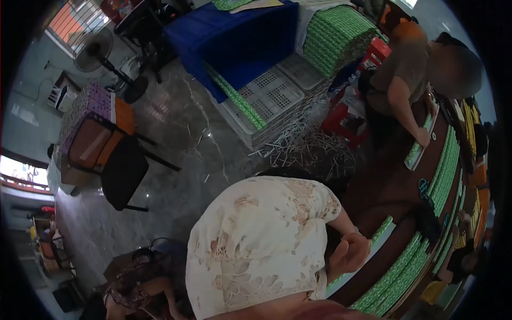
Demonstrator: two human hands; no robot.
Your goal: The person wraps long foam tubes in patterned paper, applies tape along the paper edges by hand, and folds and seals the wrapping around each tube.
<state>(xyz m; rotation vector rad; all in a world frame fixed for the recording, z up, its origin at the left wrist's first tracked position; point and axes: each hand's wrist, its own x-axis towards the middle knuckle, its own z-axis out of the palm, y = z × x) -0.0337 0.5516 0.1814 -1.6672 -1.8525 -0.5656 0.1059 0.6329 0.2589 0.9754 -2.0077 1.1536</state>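
A green-patterned strip with a white side [382,229] lies on the dark table [386,181], its middle partly hidden by the person's left hand [349,253]. That hand is bent over the strip — whether it is grasping it or only resting there, I cannot tell. The right hand cannot be made out.

Just beyond the hand, a thick bundle of green strips [394,274] lies beside that strip. Farther along the table from the hand are a black object [426,220], teal-handled scissors [423,186] and a second row of green strips [445,170]. Past these, well apart from the hand, a co-worker's hand [423,137] is on another green strip [410,158].

Away from the hand, off the table, white scraps [309,146] lie heaped beside a pale crate [290,88] — with one long green strip [240,104] across it. Farthest from the hand stand a black chair [125,176] and a fan [93,56].
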